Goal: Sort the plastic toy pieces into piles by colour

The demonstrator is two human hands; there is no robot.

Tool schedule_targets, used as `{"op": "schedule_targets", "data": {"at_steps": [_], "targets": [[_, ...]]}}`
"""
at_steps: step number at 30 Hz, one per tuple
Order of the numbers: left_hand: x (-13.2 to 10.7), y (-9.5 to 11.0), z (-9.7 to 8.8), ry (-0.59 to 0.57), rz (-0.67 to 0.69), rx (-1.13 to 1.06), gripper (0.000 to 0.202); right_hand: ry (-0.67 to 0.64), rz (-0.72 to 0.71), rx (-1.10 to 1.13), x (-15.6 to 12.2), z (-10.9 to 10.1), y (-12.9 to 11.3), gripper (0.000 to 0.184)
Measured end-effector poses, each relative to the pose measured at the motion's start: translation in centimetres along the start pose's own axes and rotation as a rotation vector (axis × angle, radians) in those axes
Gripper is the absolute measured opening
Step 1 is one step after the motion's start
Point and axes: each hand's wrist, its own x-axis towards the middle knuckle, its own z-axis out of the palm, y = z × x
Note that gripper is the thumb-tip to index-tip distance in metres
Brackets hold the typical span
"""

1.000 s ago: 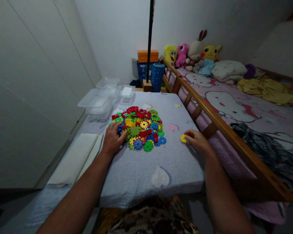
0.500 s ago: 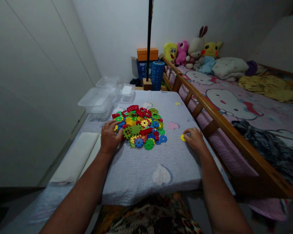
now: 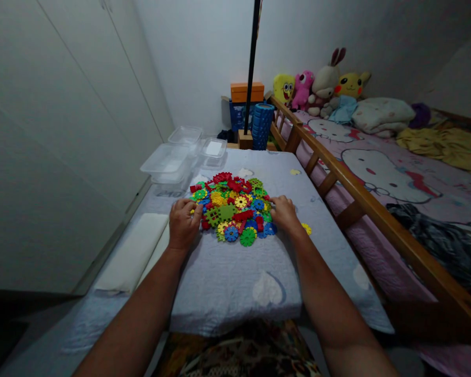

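A heap of plastic snowflake discs and interlocking building pieces in red, green, blue and yellow lies on the cloth-covered table. At the heap's left edge is my left hand, its fingers curled and the thumb close to the index finger; what they hold, if anything, is too small to make out. My right hand touches the right edge of the heap with bent fingers, their tips partly lost among the pieces. A single yellow disc lies apart, right of my right wrist.
Clear plastic containers stand at the table's back left, with a smaller lidded box beside them. A folded white cloth lies at left. A wooden bed rail borders the right side; a black pole rises behind.
My right hand has moved left to the heap, leaving the yellow disc on the table at right. My left hand stays at the heap's left edge. The camera view has shifted slightly.
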Motion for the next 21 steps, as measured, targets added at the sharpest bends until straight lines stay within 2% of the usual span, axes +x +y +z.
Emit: {"op": "schedule_targets", "data": {"at_steps": [5, 8, 11, 15, 18, 21], "targets": [[-0.1, -0.5, -1.5, -0.038, -0.055, 0.166, 0.021, -0.01, -0.018, 0.071, -0.5, 0.9, 0.6, 0.043], [-0.7, -0.9, -3.8, -0.145, -0.1, 0.313, 0.026, 0.021, -0.034, 0.149, -0.4, 1.1, 0.9, 0.037], [-1.5, -1.2, -6.6, -0.169, -0.19, 0.458, 0.033, 0.054, -0.068, 0.247, -0.3, 1.4, 1.2, 0.032], [-2.6, -1.9, -9.5, -0.335, -0.318, 0.612, 0.048, 0.113, -0.09, 0.349, -0.1, 1.7, 1.1, 0.028], [-3.2, -2.6, -10.3, -0.404, -0.352, 0.652, 0.058, 0.167, -0.114, 0.397, 0.1, 1.8, 0.9, 0.027], [-3.7, -2.8, -10.3, -0.458, -0.372, 0.657, 0.063, 0.227, -0.132, 0.446, 0.2, 1.8, 0.7, 0.029]]}}
